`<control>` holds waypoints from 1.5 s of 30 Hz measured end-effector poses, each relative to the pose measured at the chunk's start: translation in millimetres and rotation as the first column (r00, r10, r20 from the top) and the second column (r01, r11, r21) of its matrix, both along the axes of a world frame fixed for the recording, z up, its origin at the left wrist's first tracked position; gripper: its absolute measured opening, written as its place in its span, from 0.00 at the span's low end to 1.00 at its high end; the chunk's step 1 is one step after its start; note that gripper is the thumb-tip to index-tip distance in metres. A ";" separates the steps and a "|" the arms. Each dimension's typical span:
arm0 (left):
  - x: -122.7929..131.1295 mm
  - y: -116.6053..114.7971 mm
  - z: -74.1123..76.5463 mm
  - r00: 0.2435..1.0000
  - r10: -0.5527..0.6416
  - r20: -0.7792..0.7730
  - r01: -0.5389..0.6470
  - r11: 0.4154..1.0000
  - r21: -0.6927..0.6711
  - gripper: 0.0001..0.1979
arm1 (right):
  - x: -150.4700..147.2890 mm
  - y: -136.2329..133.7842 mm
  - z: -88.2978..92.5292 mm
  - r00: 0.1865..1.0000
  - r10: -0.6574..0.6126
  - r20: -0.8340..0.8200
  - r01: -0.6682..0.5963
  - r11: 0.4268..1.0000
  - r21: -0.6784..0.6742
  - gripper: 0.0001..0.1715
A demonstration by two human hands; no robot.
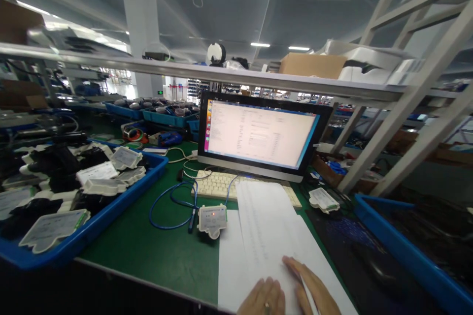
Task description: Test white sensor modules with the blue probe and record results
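Note:
Several white printed sheets of paper lie overlapped on the green bench in front of the keyboard. My left hand rests flat on their lower part, fingers extended and a ring on one finger. Beside it, my right hand touches the sheets with its fingers bent. A thin white thing shows between its fingers; whether it is a pen or a paper edge is unclear. Left of the papers sits a white plastic module with a small red light lit, next to a blue cable.
A monitor stands behind a cream keyboard. At left, a blue tray holds several white modules. Another module, a dark mouse and a second blue tray are at right. A shelf runs overhead.

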State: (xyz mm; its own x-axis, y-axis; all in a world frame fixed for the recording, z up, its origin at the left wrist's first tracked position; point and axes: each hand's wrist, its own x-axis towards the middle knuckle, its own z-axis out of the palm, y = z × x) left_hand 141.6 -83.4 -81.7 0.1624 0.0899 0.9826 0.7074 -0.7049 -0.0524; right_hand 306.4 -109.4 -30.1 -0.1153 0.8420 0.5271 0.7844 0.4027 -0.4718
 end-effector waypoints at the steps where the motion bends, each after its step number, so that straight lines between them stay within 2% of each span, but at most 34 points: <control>1: -4.8 -6.5 7.9 0.998 -0.042 -0.056 0.037 0.996 -0.083 0.16 | -6.3 -1.7 9.0 0.991 -0.072 -0.112 0.068 0.997 -0.033 0.21; 2: -10.1 -12.5 15.1 0.990 -0.081 -0.115 0.063 0.986 -0.157 0.17 | -13.2 -2.1 18.2 0.974 -0.097 -0.204 0.079 0.992 -0.094 0.21; 5: -23.2 -24.9 29.3 0.957 -0.142 -0.255 0.040 0.928 -0.371 0.16 | -33.4 4.8 39.4 0.897 -0.147 -0.418 0.058 0.974 -0.217 0.21; 9: -26.7 -29.9 33.9 0.946 -0.164 -0.281 0.029 0.903 -0.428 0.17 | -51.7 19.8 43.5 0.821 -0.239 -0.518 0.035 0.927 -0.373 0.20; 11: -25.2 -30.1 34.2 0.951 -0.160 -0.263 0.035 0.905 -0.424 0.17 | -57.2 25.1 40.1 0.816 -0.265 -0.514 0.050 0.918 -0.395 0.17; 14: -24.0 -30.4 34.6 0.947 -0.155 -0.282 0.024 0.907 -0.420 0.16 | -62.0 29.4 36.7 0.833 -0.297 -0.466 0.134 0.927 -0.351 0.12; 18: -25.0 -31.7 35.2 0.931 -0.162 -0.327 0.000 0.896 -0.443 0.16 | -64.6 30.3 37.1 0.855 -0.339 -0.392 0.205 0.916 -0.344 0.14; 26: -24.8 -33.3 38.9 0.943 -0.170 -0.286 0.019 0.886 -0.464 0.16 | -63.7 28.0 33.9 0.864 -0.318 -0.389 0.167 0.911 -0.376 0.16; 36: -25.3 -33.9 46.2 0.952 -0.165 -0.259 0.028 0.887 -0.460 0.16 | -61.9 27.3 32.4 0.881 -0.330 -0.338 0.204 0.911 -0.358 0.15; 45: -23.0 -35.0 39.3 0.939 -0.166 -0.302 0.002 0.879 -0.477 0.15 | -59.7 26.7 30.0 0.881 -0.341 -0.327 0.216 0.906 -0.363 0.16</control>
State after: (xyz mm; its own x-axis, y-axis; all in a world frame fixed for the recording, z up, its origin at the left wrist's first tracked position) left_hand 118.5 -118.4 -42.4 0.4914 0.4910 0.7194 0.6443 -0.7607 0.0790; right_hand 246.7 -82.7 -0.1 0.3016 0.9340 0.1916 0.5796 -0.0200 -0.8146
